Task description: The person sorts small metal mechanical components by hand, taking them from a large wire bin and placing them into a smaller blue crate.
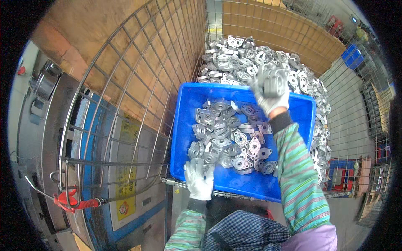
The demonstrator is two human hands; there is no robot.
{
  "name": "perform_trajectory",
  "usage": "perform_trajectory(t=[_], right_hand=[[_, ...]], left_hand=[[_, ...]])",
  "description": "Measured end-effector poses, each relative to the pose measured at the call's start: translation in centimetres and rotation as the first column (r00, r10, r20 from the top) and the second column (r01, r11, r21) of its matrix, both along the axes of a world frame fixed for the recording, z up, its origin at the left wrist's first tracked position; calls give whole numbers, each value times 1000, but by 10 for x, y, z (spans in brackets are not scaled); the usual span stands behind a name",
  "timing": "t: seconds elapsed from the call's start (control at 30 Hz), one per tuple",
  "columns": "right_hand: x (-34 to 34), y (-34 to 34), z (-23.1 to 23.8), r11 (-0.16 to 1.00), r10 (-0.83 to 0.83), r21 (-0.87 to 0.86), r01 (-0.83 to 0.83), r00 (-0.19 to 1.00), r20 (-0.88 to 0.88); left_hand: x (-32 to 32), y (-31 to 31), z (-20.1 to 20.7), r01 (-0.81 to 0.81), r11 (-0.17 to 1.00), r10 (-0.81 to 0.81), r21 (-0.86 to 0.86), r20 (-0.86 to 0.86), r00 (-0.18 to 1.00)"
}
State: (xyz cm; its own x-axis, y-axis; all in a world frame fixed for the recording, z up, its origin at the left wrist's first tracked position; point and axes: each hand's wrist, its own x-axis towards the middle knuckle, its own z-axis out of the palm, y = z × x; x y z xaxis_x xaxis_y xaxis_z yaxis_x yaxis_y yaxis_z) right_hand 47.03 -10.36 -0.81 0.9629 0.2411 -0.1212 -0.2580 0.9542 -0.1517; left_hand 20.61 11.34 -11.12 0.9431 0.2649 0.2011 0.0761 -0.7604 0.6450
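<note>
Castings (pixel 275 80), silvery-grey, chunky, motion-blurred, gripped by right fingers (pixel 256 88), left fingers (pixel 193 168) loosely spread

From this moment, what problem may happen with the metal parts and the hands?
The metal parts held in the right hand, seen over the far side of the blue bin, might slip and fall. The left hand, close to loose castings heaped inside, could be pinched if they shift.

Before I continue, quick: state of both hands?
Left hand: open, at the near rim of the blue bin.
Right hand: closed around metal flange castings; count unclear.
</note>
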Motion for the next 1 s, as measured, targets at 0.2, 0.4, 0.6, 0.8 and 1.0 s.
perform_trajectory(t=[0.2,0.4,0.6,0.8,1.0], right_hand=[[60,-40,-21,800,-573,-293,525,813,-108],[58,-24,-32,878,-477,-208,431,829,-293],[-6,46,-72,712,-48,-702,23,999,-16],[-11,117,-207,-236,304,-962,136,951,60],[-2,158,-241,-677,348,-668,309,934,80]], left_hand=[[-13,2,-16,81,932,-12,353,-194,981],[-10,4,-14,86,938,-29,335,-171,985],[-7,3,-14,76,955,-41,286,-126,991],[0,2,-17,58,957,-32,284,-98,995],[1,7,-23,34,966,-20,257,-58,998]])
